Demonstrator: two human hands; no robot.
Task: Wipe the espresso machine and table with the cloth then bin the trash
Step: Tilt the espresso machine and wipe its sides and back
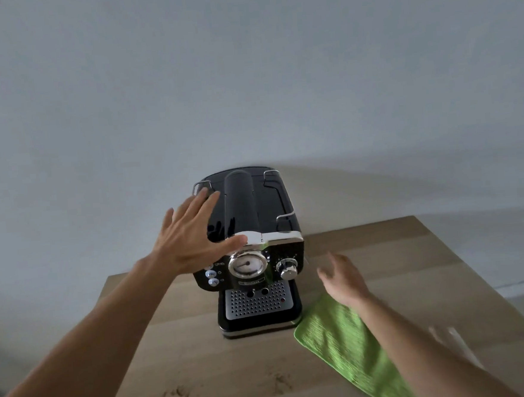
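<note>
Only one bit of writing shows: a small nameplate (251, 282) under the round gauge (247, 264) on the front of the black and chrome espresso machine (249, 211), and its lettering is too blurred to read. Tiny symbols beside the three pale buttons (212, 277) are just as unclear. A chrome knob (287, 268) sits right of the gauge, above the perforated drip tray (257, 301).

The machine stands at the far side of a light wooden table (203, 357), against a plain grey wall (246, 75). The left hand (189, 237) is spread flat, fingers straight, over the machine's top left, thumb at the chrome band; it grips nothing. The right hand (344, 282), blurred, hangs with loose fingers just right of the machine, holding nothing.

Under that wrist the green microfibre cloth (342, 338) lies flat on the table, just beside the drip tray. Brown smudges (178, 393) mark the near tabletop. A pale translucent scrap (450, 338) lies farther right, too blurred to identify.
</note>
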